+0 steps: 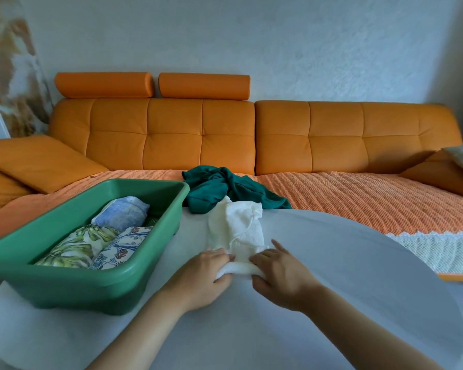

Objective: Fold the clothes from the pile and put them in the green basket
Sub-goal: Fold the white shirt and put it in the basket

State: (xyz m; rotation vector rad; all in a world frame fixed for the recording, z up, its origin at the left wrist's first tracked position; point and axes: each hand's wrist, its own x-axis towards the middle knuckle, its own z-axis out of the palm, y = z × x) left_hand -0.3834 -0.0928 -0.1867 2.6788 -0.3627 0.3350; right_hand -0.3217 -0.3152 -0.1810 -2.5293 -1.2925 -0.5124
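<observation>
A white knit garment [235, 228] lies on the grey table [332, 263], its near end rolled up. My left hand [206, 276] and my right hand [281, 273] grip that rolled end from either side, fingers curled over it. Behind it, a dark green garment [225, 188] lies crumpled where the table meets the sofa. The green basket [96, 289] stands at the left of the table and holds three folded pieces: a blue one, a leaf-print one and a flower-print one.
An orange sofa [198, 134] with an orange knit cover [358, 198] runs along the far side of the table. Loose orange cushions lie at both ends. The table's rounded edge curves off at the right.
</observation>
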